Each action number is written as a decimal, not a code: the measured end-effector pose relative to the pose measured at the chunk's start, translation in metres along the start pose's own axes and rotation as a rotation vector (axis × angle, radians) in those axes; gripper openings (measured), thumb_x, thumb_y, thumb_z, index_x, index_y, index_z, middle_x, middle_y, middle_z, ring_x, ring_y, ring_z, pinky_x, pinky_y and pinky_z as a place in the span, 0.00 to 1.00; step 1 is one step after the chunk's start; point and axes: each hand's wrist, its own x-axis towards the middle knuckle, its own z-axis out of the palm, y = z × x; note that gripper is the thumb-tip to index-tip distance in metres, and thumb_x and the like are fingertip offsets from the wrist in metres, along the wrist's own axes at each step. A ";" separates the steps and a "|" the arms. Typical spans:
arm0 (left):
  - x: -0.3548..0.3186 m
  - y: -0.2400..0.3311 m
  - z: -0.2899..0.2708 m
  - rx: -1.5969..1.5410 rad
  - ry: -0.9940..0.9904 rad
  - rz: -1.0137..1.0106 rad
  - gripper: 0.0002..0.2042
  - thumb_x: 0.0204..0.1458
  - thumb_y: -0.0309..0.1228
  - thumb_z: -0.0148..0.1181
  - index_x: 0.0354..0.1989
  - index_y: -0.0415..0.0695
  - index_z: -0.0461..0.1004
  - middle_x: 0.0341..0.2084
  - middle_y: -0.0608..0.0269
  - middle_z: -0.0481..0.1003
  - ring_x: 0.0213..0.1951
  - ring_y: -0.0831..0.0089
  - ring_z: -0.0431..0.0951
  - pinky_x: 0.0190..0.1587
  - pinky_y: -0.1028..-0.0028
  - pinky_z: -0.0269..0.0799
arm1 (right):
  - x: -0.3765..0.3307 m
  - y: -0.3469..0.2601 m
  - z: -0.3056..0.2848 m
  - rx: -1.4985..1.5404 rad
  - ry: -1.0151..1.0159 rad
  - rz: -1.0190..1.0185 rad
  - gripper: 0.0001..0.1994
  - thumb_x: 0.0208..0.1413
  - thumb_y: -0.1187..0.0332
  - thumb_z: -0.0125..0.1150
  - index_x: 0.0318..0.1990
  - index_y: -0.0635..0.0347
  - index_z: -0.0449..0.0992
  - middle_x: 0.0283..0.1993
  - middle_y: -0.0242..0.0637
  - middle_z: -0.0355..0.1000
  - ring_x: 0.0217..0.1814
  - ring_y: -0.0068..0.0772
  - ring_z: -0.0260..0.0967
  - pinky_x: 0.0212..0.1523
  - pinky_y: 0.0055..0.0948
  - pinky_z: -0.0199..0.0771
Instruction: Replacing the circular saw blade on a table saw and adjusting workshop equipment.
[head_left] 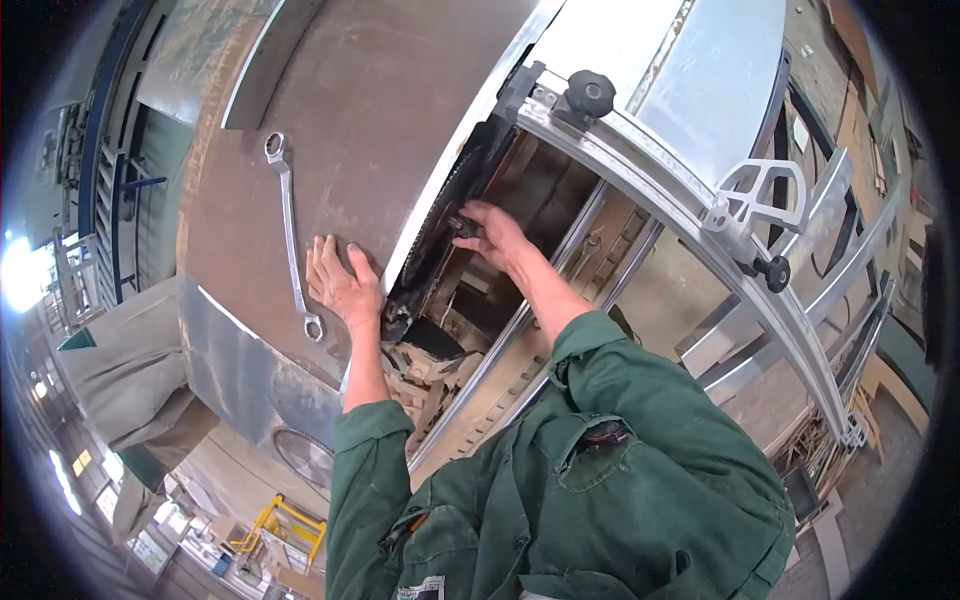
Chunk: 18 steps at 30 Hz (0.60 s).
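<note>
My left hand (pixel 343 284) lies flat on the brown machine table (pixel 350 130), fingers spread, close to the table's pale metal edge. Beside it rests a double-ended ring spanner (pixel 289 232), untouched. My right hand (pixel 494 240) reaches down into the opening beside the table. Its thumb and fingers are closed around a small dark metal part (pixel 464 227), next to a dark saw blade (pixel 446 205) seen nearly edge-on with fine teeth. The fingers partly hide that part, so its exact shape cannot be made out.
A curved-looking aluminium fence rail (pixel 670 200) with a black knob (pixel 590 93) spans the right side. Below the opening run bright guide rails (pixel 500 345). A grey strip (pixel 262 65) stands on the table's far left. Sawdust and offcuts (pixel 440 350) lie inside the machine.
</note>
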 end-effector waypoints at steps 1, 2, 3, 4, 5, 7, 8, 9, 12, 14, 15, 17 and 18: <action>-0.001 0.001 0.001 0.003 -0.006 -0.005 0.20 0.57 0.39 0.56 0.56 0.45 0.73 0.60 0.58 0.71 0.64 0.55 0.64 0.66 0.54 0.54 | 0.000 0.004 -0.006 -0.099 -0.033 0.022 0.22 0.59 0.79 0.49 0.62 0.68 0.64 0.61 0.43 0.64 0.59 0.40 0.67 0.58 0.48 0.77; 0.000 0.000 0.002 0.001 0.001 -0.006 0.20 0.57 0.39 0.56 0.55 0.45 0.73 0.59 0.58 0.71 0.64 0.55 0.64 0.66 0.54 0.53 | 0.007 0.011 -0.015 -0.104 -0.038 0.024 0.22 0.59 0.79 0.49 0.62 0.68 0.64 0.61 0.43 0.64 0.59 0.40 0.67 0.58 0.48 0.77; 0.000 0.002 0.002 -0.004 0.003 -0.005 0.20 0.57 0.40 0.56 0.55 0.45 0.73 0.59 0.59 0.72 0.64 0.56 0.64 0.65 0.54 0.53 | 0.010 0.018 -0.026 -0.073 -0.068 0.046 0.21 0.59 0.81 0.48 0.61 0.69 0.64 0.61 0.44 0.62 0.59 0.44 0.66 0.55 0.44 0.80; 0.002 0.002 0.003 -0.018 0.014 0.000 0.20 0.56 0.40 0.57 0.55 0.46 0.74 0.59 0.59 0.72 0.64 0.56 0.64 0.65 0.54 0.53 | 0.016 0.024 -0.033 -0.043 -0.099 0.068 0.21 0.58 0.82 0.48 0.60 0.70 0.64 0.62 0.46 0.60 0.59 0.48 0.66 0.52 0.40 0.83; 0.002 0.003 0.003 -0.017 0.012 -0.009 0.20 0.56 0.40 0.57 0.55 0.46 0.74 0.59 0.59 0.72 0.64 0.56 0.64 0.65 0.54 0.53 | 0.017 0.028 -0.036 0.118 -0.022 0.081 0.19 0.59 0.83 0.47 0.59 0.71 0.64 0.59 0.44 0.63 0.55 0.48 0.69 0.52 0.40 0.84; 0.004 0.005 0.003 -0.039 0.010 -0.006 0.19 0.56 0.40 0.57 0.55 0.46 0.74 0.59 0.60 0.72 0.64 0.56 0.65 0.65 0.53 0.53 | 0.023 0.034 -0.040 0.311 0.021 0.075 0.17 0.61 0.79 0.48 0.57 0.70 0.64 0.57 0.44 0.65 0.54 0.48 0.70 0.50 0.40 0.84; 0.005 0.007 0.002 -0.043 0.010 -0.016 0.19 0.56 0.40 0.57 0.55 0.46 0.74 0.59 0.60 0.72 0.64 0.56 0.65 0.65 0.53 0.53 | 0.026 0.035 -0.043 0.510 0.062 0.062 0.15 0.62 0.76 0.50 0.56 0.69 0.65 0.54 0.43 0.66 0.53 0.49 0.71 0.48 0.41 0.84; 0.004 0.001 0.001 -0.032 0.011 -0.013 0.19 0.56 0.40 0.57 0.55 0.46 0.74 0.59 0.60 0.72 0.64 0.56 0.65 0.65 0.53 0.53 | 0.014 0.033 -0.027 0.495 0.061 0.079 0.15 0.62 0.76 0.50 0.56 0.69 0.65 0.54 0.43 0.66 0.53 0.49 0.71 0.48 0.41 0.84; 0.002 -0.004 0.000 -0.026 0.018 -0.022 0.19 0.56 0.40 0.58 0.55 0.47 0.74 0.59 0.60 0.72 0.64 0.57 0.65 0.65 0.54 0.53 | -0.002 0.033 0.012 0.313 0.159 0.199 0.12 0.66 0.60 0.52 0.45 0.60 0.71 0.43 0.42 0.72 0.42 0.40 0.72 0.34 0.32 0.78; 0.001 -0.005 0.001 -0.015 0.014 -0.023 0.19 0.55 0.40 0.58 0.55 0.48 0.74 0.59 0.61 0.72 0.63 0.57 0.65 0.64 0.55 0.54 | -0.003 0.032 0.018 0.319 0.181 0.187 0.11 0.66 0.59 0.53 0.43 0.58 0.71 0.38 0.40 0.73 0.37 0.37 0.72 0.32 0.30 0.77; 0.003 -0.003 0.001 -0.022 0.018 -0.028 0.19 0.55 0.40 0.58 0.55 0.48 0.74 0.59 0.61 0.72 0.63 0.57 0.65 0.64 0.55 0.54 | 0.000 0.032 0.014 0.339 0.214 0.166 0.11 0.66 0.58 0.53 0.40 0.57 0.72 0.33 0.38 0.73 0.31 0.34 0.71 0.29 0.29 0.75; 0.004 0.000 0.000 -0.025 0.011 -0.020 0.19 0.56 0.40 0.59 0.55 0.48 0.74 0.59 0.61 0.72 0.63 0.58 0.65 0.66 0.57 0.54 | 0.010 0.035 -0.005 0.415 0.197 0.125 0.08 0.65 0.65 0.53 0.36 0.55 0.75 0.33 0.37 0.76 0.32 0.32 0.73 0.33 0.30 0.77; 0.004 0.001 0.000 -0.029 0.011 -0.030 0.19 0.56 0.40 0.59 0.55 0.48 0.74 0.59 0.61 0.72 0.63 0.58 0.65 0.66 0.57 0.54 | 0.013 0.034 -0.012 0.339 0.194 0.143 0.07 0.65 0.67 0.54 0.36 0.55 0.75 0.32 0.34 0.75 0.32 0.31 0.73 0.33 0.28 0.77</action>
